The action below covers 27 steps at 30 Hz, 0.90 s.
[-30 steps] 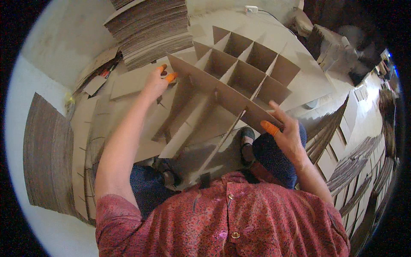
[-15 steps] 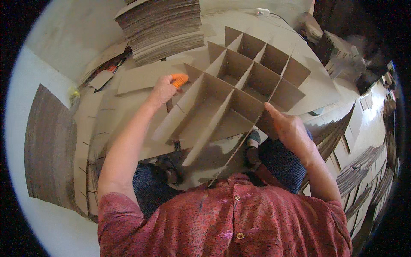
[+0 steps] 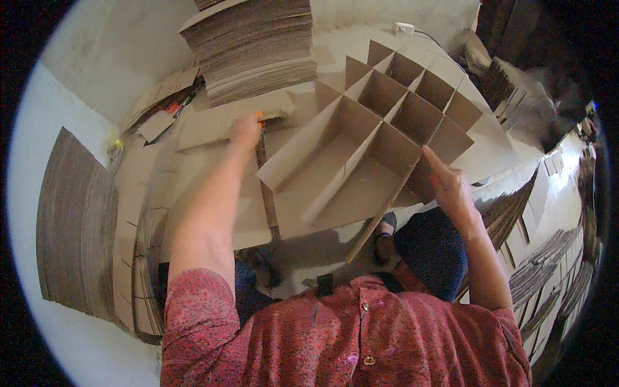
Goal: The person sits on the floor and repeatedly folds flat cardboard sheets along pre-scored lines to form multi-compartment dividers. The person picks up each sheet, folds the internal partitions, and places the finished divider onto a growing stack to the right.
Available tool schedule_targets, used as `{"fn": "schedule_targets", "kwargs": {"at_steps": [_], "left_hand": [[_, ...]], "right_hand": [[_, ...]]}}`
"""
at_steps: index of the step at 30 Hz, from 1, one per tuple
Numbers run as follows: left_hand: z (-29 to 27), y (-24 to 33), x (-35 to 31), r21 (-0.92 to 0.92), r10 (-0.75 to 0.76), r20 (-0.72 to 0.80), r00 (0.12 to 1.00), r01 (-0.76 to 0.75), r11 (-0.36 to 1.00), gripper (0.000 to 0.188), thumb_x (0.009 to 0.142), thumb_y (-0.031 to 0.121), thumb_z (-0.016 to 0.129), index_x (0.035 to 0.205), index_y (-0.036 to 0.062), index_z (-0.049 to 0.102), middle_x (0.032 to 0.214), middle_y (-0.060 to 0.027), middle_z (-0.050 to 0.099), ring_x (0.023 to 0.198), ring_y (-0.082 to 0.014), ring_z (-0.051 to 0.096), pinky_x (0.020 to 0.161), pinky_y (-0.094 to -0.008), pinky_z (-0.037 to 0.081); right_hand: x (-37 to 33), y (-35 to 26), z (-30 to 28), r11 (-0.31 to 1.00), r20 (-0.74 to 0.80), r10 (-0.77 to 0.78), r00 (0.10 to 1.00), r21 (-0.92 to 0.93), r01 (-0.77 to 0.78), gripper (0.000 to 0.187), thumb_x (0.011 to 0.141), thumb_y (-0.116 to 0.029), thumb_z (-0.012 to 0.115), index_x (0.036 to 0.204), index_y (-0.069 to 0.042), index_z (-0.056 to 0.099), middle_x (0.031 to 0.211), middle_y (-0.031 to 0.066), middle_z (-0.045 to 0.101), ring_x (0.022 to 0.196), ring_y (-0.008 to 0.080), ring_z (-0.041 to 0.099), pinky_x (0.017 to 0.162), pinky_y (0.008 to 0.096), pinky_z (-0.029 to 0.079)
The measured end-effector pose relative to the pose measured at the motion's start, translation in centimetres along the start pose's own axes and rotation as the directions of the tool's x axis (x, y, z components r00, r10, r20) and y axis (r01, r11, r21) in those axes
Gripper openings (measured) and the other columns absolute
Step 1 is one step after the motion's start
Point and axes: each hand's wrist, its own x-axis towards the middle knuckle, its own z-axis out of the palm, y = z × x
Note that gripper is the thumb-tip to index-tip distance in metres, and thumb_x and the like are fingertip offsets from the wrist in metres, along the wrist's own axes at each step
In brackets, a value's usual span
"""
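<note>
A cardboard divider grid of interlocked brown strips stands on the work surface, its cells open toward me. My right hand is closed on its near right side, with the index finger stretched along a strip. My left hand, with orange coverings on the fingers, is at the near edge of flat cardboard strips left of the grid. Its fingers are mostly hidden and slightly blurred, so their grip does not show.
A tall stack of cardboard sheets rises behind the strips. Another stack stands at the far left. More slotted cardboard lies at the right. A white plug-like block sits at the back. A dark strap crosses the surface.
My left hand has left the grid's left side and moved to the flat strips. The grid appears shifted right and away, with my right hand still on it.
</note>
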Motion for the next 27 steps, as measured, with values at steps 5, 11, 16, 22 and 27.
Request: {"fn": "schedule_targets", "kwargs": {"at_steps": [5, 11, 16, 22, 27], "left_hand": [[-2.5, -2.9, -0.6, -0.321, 0.155, 0.066, 0.986, -0.126, 0.939, 0.026, 0.079, 0.011, 0.058, 0.105, 0.0095, 0.064, 0.088, -0.0156, 0.064, 0.084, -0.0265, 0.06, 0.074, -0.0353, 0.047], [-8.2, 4.6, -8.4, -0.308, 0.332, -0.49, 0.806, -0.516, 0.799, 0.04, 0.075, 0.0, 0.056, 0.114, 0.0064, 0.058, 0.109, -0.012, 0.06, 0.096, -0.0256, 0.058, 0.084, -0.0315, 0.045], [-7.9, 12.4, -20.2, -0.636, 0.585, -0.348, 0.733, -0.643, 0.427, 0.044, 0.073, 0.005, 0.063, 0.116, 0.0037, 0.056, 0.126, -0.0131, 0.048, 0.116, -0.0306, 0.046, 0.098, -0.0357, 0.037], [-6.6, 10.2, -23.8, -0.359, 0.579, -0.46, 0.673, -0.737, 0.573, 0.043, 0.08, 0.02, 0.062, 0.118, 0.0009, 0.055, 0.134, -0.0121, 0.041, 0.121, -0.0281, 0.041, 0.102, -0.0357, 0.03], [-5.6, 6.0, -22.4, -0.705, 0.024, -0.471, 0.882, -0.392, 0.591, 0.032, 0.082, 0.006, 0.058, 0.114, 0.0012, 0.056, 0.122, -0.0155, 0.051, 0.114, -0.0271, 0.048, 0.096, -0.0329, 0.036]], "right_hand": [[0.3, -2.1, 0.0, 0.996, -0.076, -0.035, 0.997, -0.088, 0.028, 0.051, 0.08, -0.008, 0.059, 0.129, -0.011, 0.044, 0.106, 0.0204, 0.057, 0.09, 0.0369, 0.058, 0.074, 0.0399, 0.048], [0.5, -8.3, -0.9, 0.632, -0.043, 0.238, 0.97, 0.766, -0.121, 0.057, 0.081, -0.022, 0.066, 0.127, 0.002, 0.042, 0.115, 0.0152, 0.056, 0.099, 0.0234, 0.057, 0.081, 0.0322, 0.047], [0.7, -12.5, -0.3, 0.286, 0.18, 0.213, 0.96, 0.928, -0.238, 0.043, 0.084, -0.023, 0.061, 0.118, 0.002, 0.051, 0.105, 0.0108, 0.061, 0.093, 0.018, 0.058, 0.079, 0.0292, 0.045], [-2.7, -10.6, -3.1, 0.975, -0.329, 0.057, 0.943, 0.222, 0.018, 0.035, 0.075, 0.003, 0.052, 0.108, -0.002, 0.061, 0.099, 0.011, 0.063, 0.092, 0.0196, 0.058, 0.081, 0.0296, 0.045], [-5.2, -11.1, -4.4, 0.875, -0.335, 0.288, 0.897, 0.472, -0.105, 0.025, 0.078, 0.002, 0.053, 0.101, -0.001, 0.064, 0.091, 0.0125, 0.065, 0.083, 0.0199, 0.06, 0.074, 0.0277, 0.045]]}}
